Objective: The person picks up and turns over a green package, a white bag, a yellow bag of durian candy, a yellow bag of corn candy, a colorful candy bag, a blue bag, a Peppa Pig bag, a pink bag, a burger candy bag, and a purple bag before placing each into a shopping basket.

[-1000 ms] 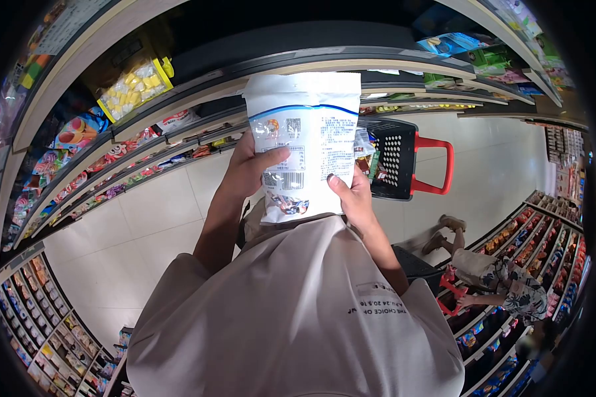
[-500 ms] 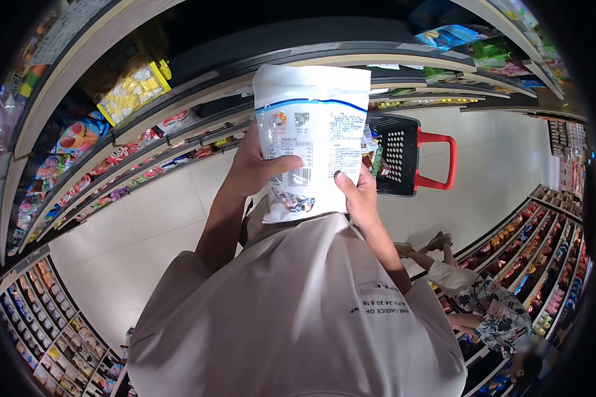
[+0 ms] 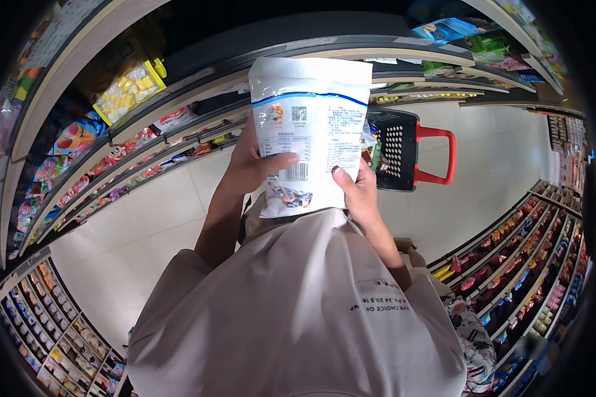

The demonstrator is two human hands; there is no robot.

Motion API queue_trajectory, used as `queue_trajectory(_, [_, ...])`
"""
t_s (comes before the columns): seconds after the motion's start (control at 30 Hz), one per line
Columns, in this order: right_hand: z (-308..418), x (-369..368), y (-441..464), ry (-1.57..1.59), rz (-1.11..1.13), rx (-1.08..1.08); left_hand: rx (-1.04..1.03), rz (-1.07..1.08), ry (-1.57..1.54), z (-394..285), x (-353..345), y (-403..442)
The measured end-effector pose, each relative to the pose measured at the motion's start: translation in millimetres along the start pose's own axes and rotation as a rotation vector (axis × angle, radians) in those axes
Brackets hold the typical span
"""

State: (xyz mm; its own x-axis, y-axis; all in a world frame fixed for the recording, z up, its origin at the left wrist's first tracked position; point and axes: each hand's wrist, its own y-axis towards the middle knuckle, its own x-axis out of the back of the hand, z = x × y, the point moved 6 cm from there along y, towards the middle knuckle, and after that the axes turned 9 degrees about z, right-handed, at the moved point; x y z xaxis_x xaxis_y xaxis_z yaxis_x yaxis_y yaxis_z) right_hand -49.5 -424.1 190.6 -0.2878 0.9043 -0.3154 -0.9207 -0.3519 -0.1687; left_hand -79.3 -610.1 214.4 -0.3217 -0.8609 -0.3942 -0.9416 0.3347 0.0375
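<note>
A white snack pouch [image 3: 311, 126] with a blue stripe is held upright in front of my chest, its printed back towards me. Small text, a QR code, a table and a barcode cover it, with a picture near the bottom. My left hand [image 3: 255, 169] grips its left edge, thumb across the front and fingers behind. On the lower right edge, my right hand [image 3: 359, 188] is closed the same way, thumb on the front. The fingers behind the pouch are mostly hidden.
A black shopping basket [image 3: 394, 119] with a red handle [image 3: 451, 155] stands beyond the pouch, some packages inside. Shelves of bagged snacks curve ahead, including a yellow-and-white bag [image 3: 131, 89]. More shelves [image 3: 516, 258] line the right. A person in a patterned shirt [image 3: 473, 344] is behind me at right.
Both hands keep their hold, and the pouch has shifted only slightly upward. The person at right has moved closer behind me, now largely hidden by my shirt.
</note>
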Motion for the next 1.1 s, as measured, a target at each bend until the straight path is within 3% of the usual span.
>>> queue_trajectory(1.1, [2.7,-20.2,1.7,-0.07,0.086,-0.058,-0.014,-0.057,-0.099,8.6,20.0,-14.2])
